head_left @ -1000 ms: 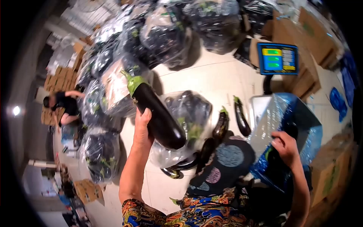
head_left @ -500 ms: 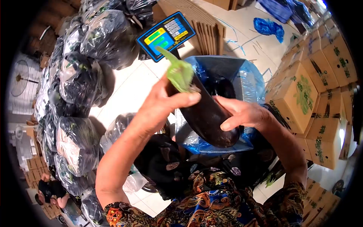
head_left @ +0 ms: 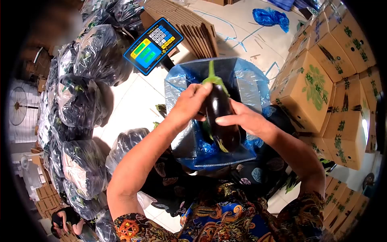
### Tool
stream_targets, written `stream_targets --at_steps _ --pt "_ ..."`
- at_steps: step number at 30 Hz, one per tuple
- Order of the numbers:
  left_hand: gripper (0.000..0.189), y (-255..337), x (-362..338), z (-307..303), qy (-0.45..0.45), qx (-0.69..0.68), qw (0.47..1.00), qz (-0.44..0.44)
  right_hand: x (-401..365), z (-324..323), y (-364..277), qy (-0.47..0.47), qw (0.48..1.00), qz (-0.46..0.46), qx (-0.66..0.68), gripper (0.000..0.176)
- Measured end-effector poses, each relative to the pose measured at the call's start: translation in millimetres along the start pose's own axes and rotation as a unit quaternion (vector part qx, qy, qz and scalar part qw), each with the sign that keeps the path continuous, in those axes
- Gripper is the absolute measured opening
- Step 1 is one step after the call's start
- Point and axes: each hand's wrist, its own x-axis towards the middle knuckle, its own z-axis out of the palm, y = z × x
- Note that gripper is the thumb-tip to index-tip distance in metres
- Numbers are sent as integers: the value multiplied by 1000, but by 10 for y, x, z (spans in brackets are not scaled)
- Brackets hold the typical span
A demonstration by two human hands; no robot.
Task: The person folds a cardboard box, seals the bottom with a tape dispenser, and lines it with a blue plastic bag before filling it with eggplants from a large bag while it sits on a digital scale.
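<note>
A dark, glossy eggplant (head_left: 219, 105) with a green cap and stem is held over an open box lined with blue plastic (head_left: 209, 162). My left hand (head_left: 189, 103) is closed round its upper part, thumb just below the green cap. From the other side my right hand (head_left: 249, 120) grips the lower body, with the thumb laid across the skin. The eggplant is nearly upright in view, its stem pointing away from me. Hands and eggplant hide most of what lies inside the box.
Beyond the box stands a scale display (head_left: 153, 45), beside flattened cardboard (head_left: 189, 28). Bulging plastic bags (head_left: 98, 52) line the left side. Printed cartons (head_left: 310, 90) are stacked at right. Blue plastic (head_left: 271, 19) lies on the floor. Another person (head_left: 66, 222) is at lower left.
The eggplant has swung from a slant to nearly upright, its stem moving right. Both hands keep hold of it. The view has shifted, so the scale display appears further left.
</note>
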Motion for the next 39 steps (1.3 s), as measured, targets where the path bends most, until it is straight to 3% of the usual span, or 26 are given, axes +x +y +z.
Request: stream_targets --at_steps 2,5,8,11,15,21,22,24,25,28,29,31,32,33,35,36,39 --pt "49 36 -26 -108 -52 -145 988 -28 -59 -53 -117 -33 985 33 169 61" --pt "40 -73 -86 -152 -67 -123 990 25 -77 -240 -29 -52 959 70 269 57" --pt "38 -28 -170 -121 -76 -120 990 8 -67 -125 -88 -75 961 21 264 53" --pt "39 -7 -258 -150 -82 -89 991 50 -57 -111 -82 -67 963 23 259 51" --pt "53 7 -360 -153 -42 -46 995 80 -19 -175 -12 -45 965 30 258 48" --pt "85 24 -471 -2 -100 -30 990 91 2 -96 -38 -5 967 9 253 45" --pt "90 -17 -470 20 -95 21 986 132 14 -52 -61 4 969 1 247 45" --pt "101 -5 -527 85 -84 101 973 189 46 24 -111 62 977 -30 202 50" --pt "92 -60 -508 160 -42 121 961 245 68 63 -125 87 978 -39 186 53" --pt "95 -86 -554 236 13 115 979 170 113 281 -153 180 977 -49 101 60" --pt "95 -58 -566 201 36 85 986 136 97 338 -199 158 980 -65 105 56" --pt "92 22 -575 -36 -32 -54 987 149 59 359 -334 79 988 -82 108 51" --pt "87 132 -605 -170 -142 -154 966 150 -27 385 -461 41 991 -108 68 47" --pt "86 40 -623 -258 -118 -258 950 131 -65 357 -539 26 994 -104 23 48" --pt "89 3 -699 -453 -144 -332 927 99 -74 446 -739 -3 997 -71 -26 46" --pt "91 -35 -736 -480 -126 -305 934 134 3 493 -714 3 997 -74 -18 45" --pt "93 -15 -945 -472 -119 -316 932 130 221 642 -579 -7 995 -77 62 41"
